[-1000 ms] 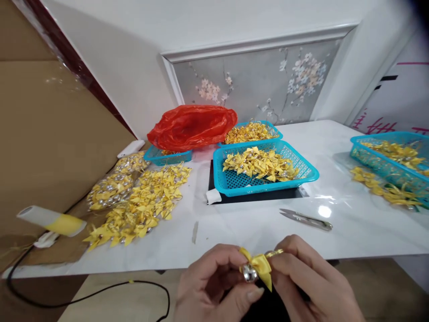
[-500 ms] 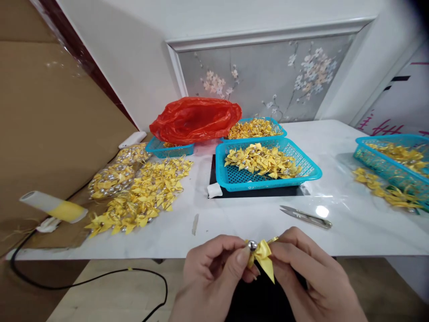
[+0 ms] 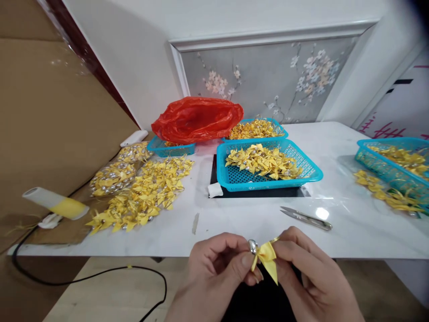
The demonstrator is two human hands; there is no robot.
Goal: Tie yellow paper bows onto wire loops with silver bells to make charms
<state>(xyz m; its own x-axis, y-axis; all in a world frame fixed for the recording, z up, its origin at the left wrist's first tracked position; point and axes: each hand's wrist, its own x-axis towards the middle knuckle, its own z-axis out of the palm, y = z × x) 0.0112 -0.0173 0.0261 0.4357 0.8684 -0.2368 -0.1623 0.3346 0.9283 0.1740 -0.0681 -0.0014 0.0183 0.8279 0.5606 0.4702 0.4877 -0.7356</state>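
Note:
At the table's front edge, my left hand (image 3: pixel 217 273) pinches a small silver bell (image 3: pixel 252 246) with a yellow ribbon bow (image 3: pixel 267 258) attached to it. My right hand (image 3: pixel 311 273) is closed on the right side of the same bow, where a thin golden loop shows above the fingertips. One pointed ribbon tail hangs down between the hands. Beyond them, a blue basket (image 3: pixel 270 184) holds a heap of similar yellow bows with bells. Thread snips (image 3: pixel 306 218) lie on the table just past my right hand.
Yellow bows (image 3: pixel 144 197) are piled on the white table (image 3: pixel 234 219) at the left, beside bagged ones (image 3: pixel 114 179) and a plastic tube (image 3: pixel 55 203). A red bag (image 3: pixel 197 120) sits on a basket behind. Another blue basket (image 3: pixel 392 165) stands at the right. A black cable hangs at lower left.
The bell has tilted between my left fingers, and the bow has shifted slightly right and spread more into view. Both hands keep their hold. The camera view has shifted slightly.

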